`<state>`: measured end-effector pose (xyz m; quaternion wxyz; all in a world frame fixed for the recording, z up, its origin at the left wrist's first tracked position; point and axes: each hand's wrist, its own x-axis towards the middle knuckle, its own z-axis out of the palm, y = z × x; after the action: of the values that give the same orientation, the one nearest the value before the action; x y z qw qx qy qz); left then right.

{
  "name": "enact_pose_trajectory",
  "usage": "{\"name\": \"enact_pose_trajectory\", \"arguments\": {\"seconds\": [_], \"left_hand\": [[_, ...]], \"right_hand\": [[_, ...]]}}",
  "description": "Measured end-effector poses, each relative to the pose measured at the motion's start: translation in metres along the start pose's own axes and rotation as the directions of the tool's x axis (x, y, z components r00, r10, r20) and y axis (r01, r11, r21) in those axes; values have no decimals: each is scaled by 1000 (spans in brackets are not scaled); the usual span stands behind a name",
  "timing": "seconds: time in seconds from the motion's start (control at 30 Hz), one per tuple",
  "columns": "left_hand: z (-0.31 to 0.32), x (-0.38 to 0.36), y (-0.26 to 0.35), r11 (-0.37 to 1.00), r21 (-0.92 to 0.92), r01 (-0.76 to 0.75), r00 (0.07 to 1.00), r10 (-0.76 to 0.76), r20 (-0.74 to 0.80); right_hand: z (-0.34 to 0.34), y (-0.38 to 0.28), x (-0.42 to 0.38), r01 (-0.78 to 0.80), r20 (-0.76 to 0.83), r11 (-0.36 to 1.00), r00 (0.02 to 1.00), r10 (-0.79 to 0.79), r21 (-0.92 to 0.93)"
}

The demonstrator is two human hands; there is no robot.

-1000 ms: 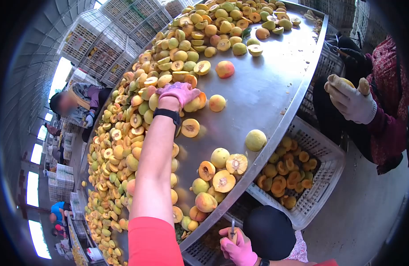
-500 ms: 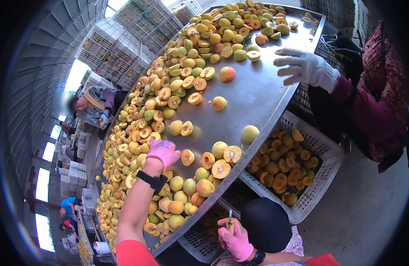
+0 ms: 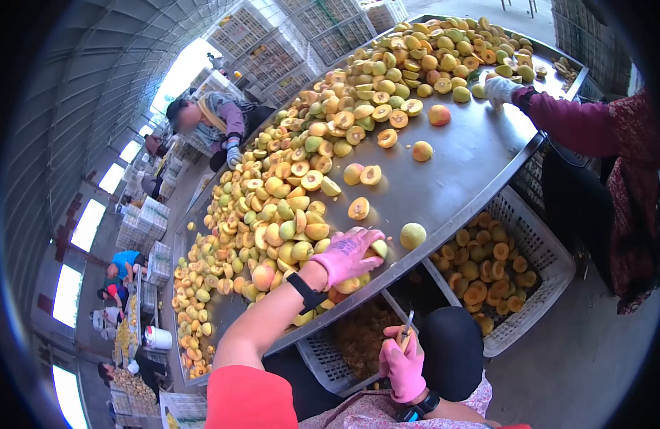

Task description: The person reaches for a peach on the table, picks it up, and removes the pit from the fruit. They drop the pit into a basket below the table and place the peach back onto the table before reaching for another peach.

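My left hand [image 3: 349, 256], in a pink glove, lies with fingers spread over fruit near the front edge of the metal table [image 3: 444, 186]; a yellow-green half shows at its fingertips. Whether it grips any fruit is hidden. My right hand [image 3: 404, 363], also pink-gloved, is closed around a small knife [image 3: 406, 330] below the table edge, blade upward. Many whole and halved yellow-orange fruits [image 3: 287, 207] are heaped along the table's left side. A lone green-yellow fruit [image 3: 413, 235] sits right of my left hand.
A white crate [image 3: 552, 275] of fruit stands below the table's right edge, another crate [image 3: 328, 361] beneath the front. A co-worker's gloved hand [image 3: 500, 91] touches the table at upper right. Another person [image 3: 215, 118] works across the table. Stacked crates [image 3: 266, 53] stand behind.
My left hand has moved right, over the fruit by the front edge. The right-hand co-worker's hand has gone down to the table near the fruit. The whole view has shifted.
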<state>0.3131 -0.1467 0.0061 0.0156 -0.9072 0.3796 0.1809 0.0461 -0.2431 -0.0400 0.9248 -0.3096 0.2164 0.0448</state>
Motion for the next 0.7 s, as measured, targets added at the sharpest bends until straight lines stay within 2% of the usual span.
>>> {"name": "enact_pose_trajectory", "arguments": {"seconds": [0.03, 0.1, 0.13, 0.17, 0.23, 0.3, 0.33, 0.37, 0.43, 0.5, 0.57, 0.6, 0.63, 0.7], "left_hand": [[0, -20, -9, 998, 38, 56, 997, -58, 53], [-3, -53, -27, 983, 169, 68, 994, -81, 74], [6, -69, -48, 984, 180, 5, 995, 12, -94], [12, -83, -67, 966, 256, -37, 952, 112, -286], [-8, -114, -72, 992, 32, 121, 893, -94, -440], [-12, -151, -63, 983, -31, 181, 737, -156, -658], [-7, -166, -65, 978, 46, 201, 651, -99, -753], [0, -181, -64, 980, 41, 196, 644, -97, -759], [14, -210, -51, 859, -178, 480, 642, -482, -596], [32, -224, -25, 693, -300, 656, 630, -721, -288], [56, -234, 3, 714, -37, 699, 685, -683, -254], [82, -234, -3, 726, 18, 688, 661, -615, -429], [86, -233, -10, 731, 9, 682, 658, -609, -443], [89, -236, -31, 840, -54, 539, 740, -503, -447]], "right_hand": [[-1, 2, -3, -3, 7, 1000, 1000, 3, -10], [-2, 8, -11, 18, 27, 1000, 999, -18, -22], [-2, 9, -16, 46, 30, 997, 999, -45, -61], [-1, 8, -21, 57, 35, 996, 998, -55, -75], [-1, 12, -31, 53, 51, 994, 998, -49, -98], [-2, 20, -40, 53, 62, 991, 997, -46, -119], [-3, 24, -45, 56, 68, 989, 997, -47, -134], [-3, 27, -48, 65, 68, 988, 996, -56, -141], [-5, 32, -55, 90, 87, 979, 993, -75, -184], [-6, 35, -59, 89, 98, 978, 993, -71, -189], [-7, 42, -58, 91, 120, 978, 990, -70, -188], [-10, 49, -54, 54, 138, 974, 990, -24, -220], [-13, 54, -50, 21, 152, 968, 988, 18, -251], [-12, 58, -52, 10, 159, 914, 985, 60, -405]]}}
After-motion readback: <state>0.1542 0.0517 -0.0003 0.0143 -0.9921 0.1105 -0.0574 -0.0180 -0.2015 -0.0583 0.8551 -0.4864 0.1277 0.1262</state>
